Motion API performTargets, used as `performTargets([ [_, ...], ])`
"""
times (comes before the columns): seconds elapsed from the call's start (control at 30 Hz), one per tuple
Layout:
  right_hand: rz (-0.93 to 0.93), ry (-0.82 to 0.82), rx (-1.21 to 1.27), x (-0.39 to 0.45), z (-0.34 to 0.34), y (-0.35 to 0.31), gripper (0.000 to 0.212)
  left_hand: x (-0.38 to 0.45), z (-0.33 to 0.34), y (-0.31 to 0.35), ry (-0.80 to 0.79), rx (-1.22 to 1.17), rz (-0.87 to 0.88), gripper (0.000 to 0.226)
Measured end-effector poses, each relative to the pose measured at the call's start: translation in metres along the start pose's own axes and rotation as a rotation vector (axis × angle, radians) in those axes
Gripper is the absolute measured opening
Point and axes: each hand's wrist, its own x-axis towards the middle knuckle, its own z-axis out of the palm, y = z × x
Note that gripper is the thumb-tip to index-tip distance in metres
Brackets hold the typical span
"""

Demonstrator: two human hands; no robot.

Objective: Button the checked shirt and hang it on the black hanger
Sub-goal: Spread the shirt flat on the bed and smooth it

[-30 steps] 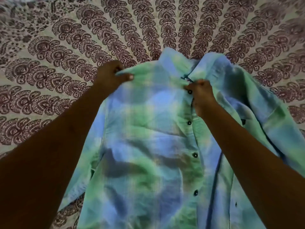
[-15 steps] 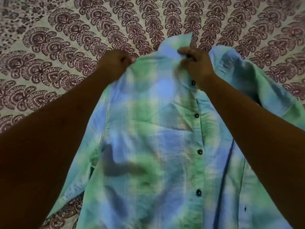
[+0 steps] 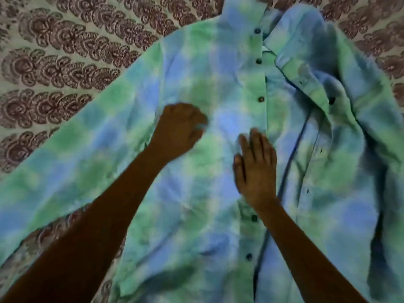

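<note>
Patterned maroon bedsheet (image 3: 65,68) under green-blue checked shirt (image 3: 196,193), spread flat. Left hand (image 3: 181,130) curled on chest fabric, blurred, can't tell if pinching. Right hand (image 3: 255,169) flat, fingers straight together, on button placket; dark buttons (image 3: 261,99) just beyond fingertips.

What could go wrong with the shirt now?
1. The checked shirt's right front panel lies bunched and folded over, so the buttons could end up in the wrong holes.
2. The left hand looks curled into the cloth while the right hand lies flat on it; tugging might make new wrinkles.
3. No hanger is in view, so hanging may have to wait.
</note>
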Motion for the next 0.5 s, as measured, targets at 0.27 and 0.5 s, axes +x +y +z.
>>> performTargets([
  [0.27, 0.045, -0.226, 0.031, -0.189, -0.024, -0.028, 0.054, -0.222, -0.005, 0.09, -0.23, -0.09, -0.201, 0.031],
  [0.5, 0.577, -0.283, 0.311, -0.26, -0.049, -0.062, 0.064, -0.334, -0.022, 0.119, -0.236, -0.055, -0.852, 0.027],
])
